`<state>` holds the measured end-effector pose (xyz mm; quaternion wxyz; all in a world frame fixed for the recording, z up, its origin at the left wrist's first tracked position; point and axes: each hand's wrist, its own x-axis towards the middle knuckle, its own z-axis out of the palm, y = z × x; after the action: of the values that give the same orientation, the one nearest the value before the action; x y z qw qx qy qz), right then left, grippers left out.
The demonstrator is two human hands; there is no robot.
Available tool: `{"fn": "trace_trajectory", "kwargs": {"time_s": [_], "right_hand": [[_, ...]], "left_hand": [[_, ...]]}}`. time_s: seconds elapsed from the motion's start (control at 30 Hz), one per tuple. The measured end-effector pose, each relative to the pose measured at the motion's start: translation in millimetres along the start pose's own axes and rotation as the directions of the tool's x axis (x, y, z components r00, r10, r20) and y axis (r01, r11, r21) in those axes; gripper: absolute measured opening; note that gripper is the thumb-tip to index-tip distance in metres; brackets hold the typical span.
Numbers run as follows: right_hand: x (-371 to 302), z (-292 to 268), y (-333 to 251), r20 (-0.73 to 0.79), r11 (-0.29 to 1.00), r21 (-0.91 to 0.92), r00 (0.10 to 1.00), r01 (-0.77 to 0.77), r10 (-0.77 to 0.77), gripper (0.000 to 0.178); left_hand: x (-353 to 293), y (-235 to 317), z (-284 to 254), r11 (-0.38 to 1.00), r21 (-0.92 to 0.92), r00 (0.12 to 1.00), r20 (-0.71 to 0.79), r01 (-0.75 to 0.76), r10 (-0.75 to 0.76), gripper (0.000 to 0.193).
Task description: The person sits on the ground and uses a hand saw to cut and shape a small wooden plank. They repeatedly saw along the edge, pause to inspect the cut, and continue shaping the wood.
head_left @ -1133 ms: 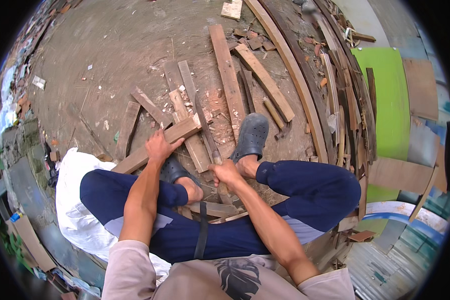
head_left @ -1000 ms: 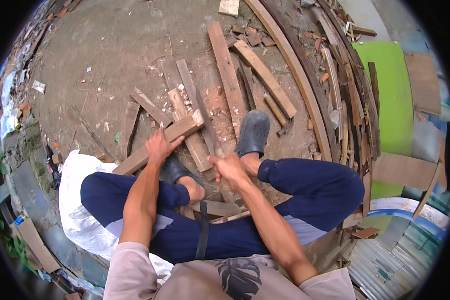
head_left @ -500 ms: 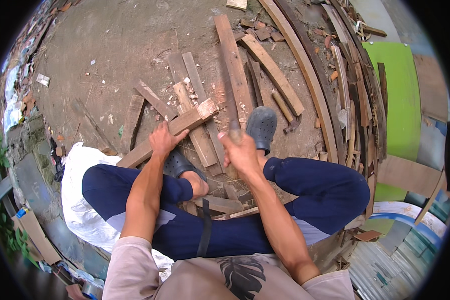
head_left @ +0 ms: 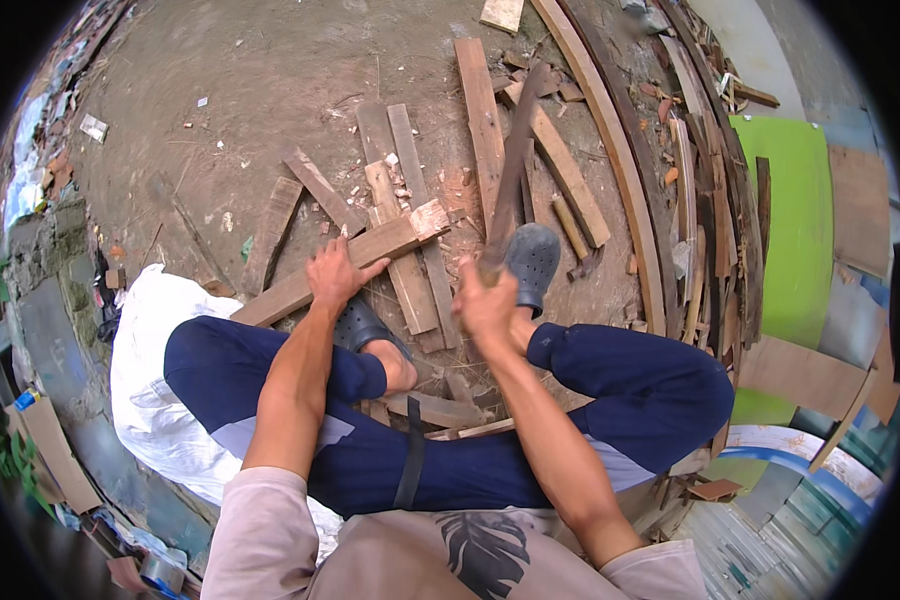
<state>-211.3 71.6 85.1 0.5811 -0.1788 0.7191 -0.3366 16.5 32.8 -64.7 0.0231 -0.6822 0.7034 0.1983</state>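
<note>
1. Wooden beam (head_left: 395, 238): it lies in front of the person, slanting from near left to far right, across a pale plank (head_left: 411, 290) and a narrow strip of wood (head_left: 433, 275). Its far right end is lighter and roughly chipped.
2. The left hand (head_left: 335, 272) grasps the beam around its middle part, fingers over the top and thumb stretched toward the chipped end.
3. The right hand (head_left: 485, 302) is clenched around the handle of a machete (head_left: 515, 155). The long dark blade points to the far right, well apart from the chipped end, above the wood on the ground and partly hiding it.
4. The person sits low with knees spread, in dark blue trousers (head_left: 635, 400) and grey clogs (head_left: 533, 262). The left clog is near the beam, partly hidden by the left arm; the right one is just beside the machete.
5. A hammer (head_left: 568, 222) with a wooden handle lies just right of the right clog.
6. A white sack (head_left: 155, 395) bulges beside the left knee, at the near left.
7. Long boards (head_left: 610, 140) run along the right side, with a loose heap of wood and a green panel (head_left: 785, 210) farther right.
</note>
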Motion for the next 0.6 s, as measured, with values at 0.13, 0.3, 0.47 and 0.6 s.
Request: {"fn": "trace_trajectory", "kwargs": {"time_s": [0.13,0.3,0.47,0.6], "right_hand": [[2,4,32,0.107,0.933,-0.217,0.943,-0.288,0.316,0.024],[-12,6,-22,-0.035,0.989,-0.049,0.989,0.139,-0.141,0.023],[18,-14,41,0.095,0.956,-0.210,0.969,-0.206,0.230,0.019],[-3,-8,-9,0.084,0.980,-0.024,0.976,-0.197,0.199,0.020]], "left_hand": [[-3,-2,1,1.000,0.000,0.999,0.028,0.016,-0.016,0.099],[-6,-1,2,1.000,-0.011,1.000,-0.007,0.016,-0.016,0.100],[-9,0,3,0.999,-0.034,0.999,-0.038,-0.006,0.004,0.099],[-11,-2,3,1.000,0.012,1.000,-0.002,0.026,-0.026,0.096]]}}
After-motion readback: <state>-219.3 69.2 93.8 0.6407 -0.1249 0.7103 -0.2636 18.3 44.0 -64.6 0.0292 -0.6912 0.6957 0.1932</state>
